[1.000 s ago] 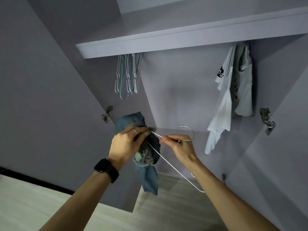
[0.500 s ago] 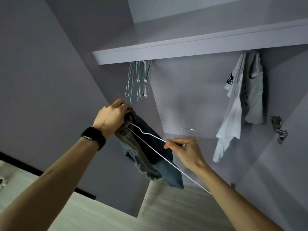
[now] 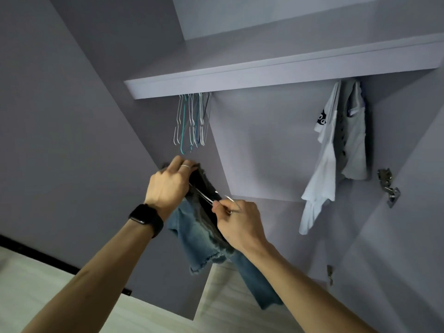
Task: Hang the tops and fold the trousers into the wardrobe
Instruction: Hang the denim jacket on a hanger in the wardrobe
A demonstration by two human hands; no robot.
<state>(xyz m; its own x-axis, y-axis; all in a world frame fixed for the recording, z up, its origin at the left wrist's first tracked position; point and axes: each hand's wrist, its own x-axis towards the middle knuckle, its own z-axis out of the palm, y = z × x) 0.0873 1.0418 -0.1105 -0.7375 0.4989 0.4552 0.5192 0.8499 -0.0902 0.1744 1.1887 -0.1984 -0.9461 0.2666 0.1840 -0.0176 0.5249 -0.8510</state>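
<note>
Denim garment (image 3: 199,239) hangs between both hands: left hand (image 3: 168,186) grips its top, right hand (image 3: 240,224) pinches wire hanger (image 3: 204,196).

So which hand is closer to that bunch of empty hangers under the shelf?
Left. The left hand, gripping the denim trousers, is just below the empty hangers. The right hand, pinching a wire hanger, is lower and further right.

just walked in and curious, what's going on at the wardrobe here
A person is fitting a denim garment onto a wire hanger in front of the open wardrobe. The left hand grips the denim's top edge and the right hand pinches the hanger near its hook. It is not hung yet. Spare hangers hang under the shelf at left, and two tops at right.
</note>
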